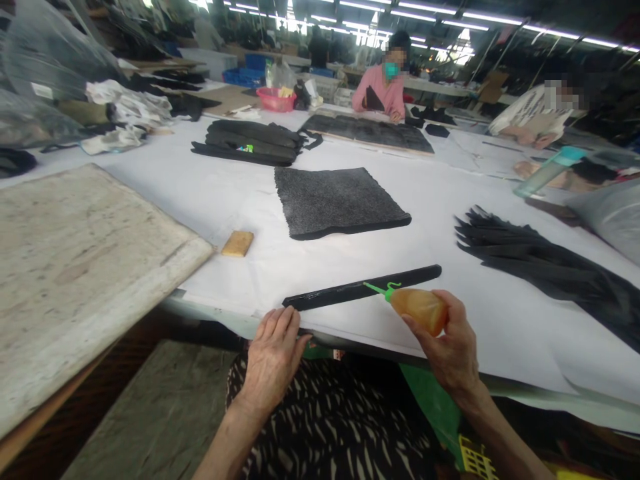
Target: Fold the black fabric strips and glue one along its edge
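A narrow black strip (345, 291) lies slantwise near the table's front edge, with a shiny wet line along its left part. My right hand (453, 347) is closed around a squeeze glue bottle (417, 308) of amber liquid. Its thin green nozzle points left, its tip over the strip's middle. My left hand (274, 350) rests on the table edge at the strip's left end, fingers laid out side by side and thumb apart. Whether the fingertips press on the strip I cannot tell. Behind the strip lies a dark grey textured fabric piece (345, 200) with a black lower edge.
A yellowish block (238, 243) sits beside a stained pale board (90, 247) on the left. Black strips (545, 267) are heaped at right, with a stack of black pieces (250, 141) farther back. Two people work across the table, near a pink basket (277, 99) and a teal-capped bottle (550, 171).
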`<state>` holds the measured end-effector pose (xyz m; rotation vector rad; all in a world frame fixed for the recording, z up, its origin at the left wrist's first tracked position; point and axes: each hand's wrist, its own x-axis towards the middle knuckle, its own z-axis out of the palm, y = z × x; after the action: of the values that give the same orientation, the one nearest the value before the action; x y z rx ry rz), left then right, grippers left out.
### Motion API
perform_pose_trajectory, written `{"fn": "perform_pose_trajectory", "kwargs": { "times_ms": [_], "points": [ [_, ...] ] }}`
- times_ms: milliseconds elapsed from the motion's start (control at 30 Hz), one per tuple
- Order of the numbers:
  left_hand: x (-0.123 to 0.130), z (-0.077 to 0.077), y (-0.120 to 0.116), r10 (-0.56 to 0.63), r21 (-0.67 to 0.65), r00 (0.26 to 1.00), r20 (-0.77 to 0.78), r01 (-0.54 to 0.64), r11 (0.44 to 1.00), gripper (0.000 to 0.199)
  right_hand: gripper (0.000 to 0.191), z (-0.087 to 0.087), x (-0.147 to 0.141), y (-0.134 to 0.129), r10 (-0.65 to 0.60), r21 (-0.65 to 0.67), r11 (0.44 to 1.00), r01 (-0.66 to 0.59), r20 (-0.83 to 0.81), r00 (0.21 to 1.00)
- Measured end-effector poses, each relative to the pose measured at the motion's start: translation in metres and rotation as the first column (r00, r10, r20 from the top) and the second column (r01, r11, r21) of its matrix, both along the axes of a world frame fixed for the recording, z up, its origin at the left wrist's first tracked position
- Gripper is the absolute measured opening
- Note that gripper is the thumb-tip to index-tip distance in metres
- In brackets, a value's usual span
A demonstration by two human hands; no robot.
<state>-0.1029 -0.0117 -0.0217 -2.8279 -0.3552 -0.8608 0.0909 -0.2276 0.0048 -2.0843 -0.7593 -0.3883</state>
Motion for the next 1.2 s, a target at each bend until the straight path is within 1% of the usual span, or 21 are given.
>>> {"fn": "perform_pose_trajectory", "kwargs": {
  "times_ms": [100,267,367,500,633,767,1000,1100,1200],
  "points": [
    [0.0,0.0,-0.001,0.002,-0.005,1.0,0.001,-0.002,1.0,0.029,0.052,0.004,-0.014,0.012,0.088,0.029,0.996,-0.087,-0.025,0.996],
    [-0.001,0.0,0.0,0.011,-0.002,1.0,-0.008,-0.011,1.0,0.028,0.048,0.005,-0.04,0.048,0.279,0.053,0.96,-0.275,-0.115,0.953],
    [-0.001,-0.001,-0.001,0.012,-0.006,1.0,-0.011,-0.012,1.0,0.029,0.049,0.003,-0.048,0.065,0.34,0.075,0.94,-0.332,-0.172,0.925],
    [-0.001,-0.002,-0.002,0.012,-0.022,1.0,-0.01,-0.012,1.0,0.03,0.048,0.0,-0.053,0.075,0.386,0.096,0.923,-0.374,-0.187,0.903],
    [-0.001,-0.003,-0.002,0.011,-0.037,1.0,-0.01,-0.012,0.999,0.03,0.049,-0.005,-0.055,0.079,0.415,0.116,0.909,-0.401,-0.161,0.895],
    [-0.001,-0.003,-0.002,0.013,-0.037,1.0,-0.005,-0.013,0.999,0.028,0.05,-0.008,-0.056,0.081,0.415,0.122,0.909,-0.399,-0.163,0.895],
    [-0.001,-0.002,-0.003,0.023,-0.056,1.0,-0.01,-0.024,0.998,0.026,0.05,-0.011,-0.058,0.086,0.466,0.135,0.882,-0.451,-0.109,0.878],
    [-0.001,-0.002,-0.003,0.025,-0.064,1.0,-0.015,-0.026,0.998,0.025,0.049,-0.011,-0.057,0.083,0.445,0.118,0.894,-0.432,-0.126,0.886],
    [-0.001,-0.003,-0.002,0.028,-0.057,1.0,-0.011,-0.028,0.998,0.027,0.048,-0.01,-0.052,0.073,0.383,0.077,0.924,-0.375,-0.163,0.909]
  ]
}}
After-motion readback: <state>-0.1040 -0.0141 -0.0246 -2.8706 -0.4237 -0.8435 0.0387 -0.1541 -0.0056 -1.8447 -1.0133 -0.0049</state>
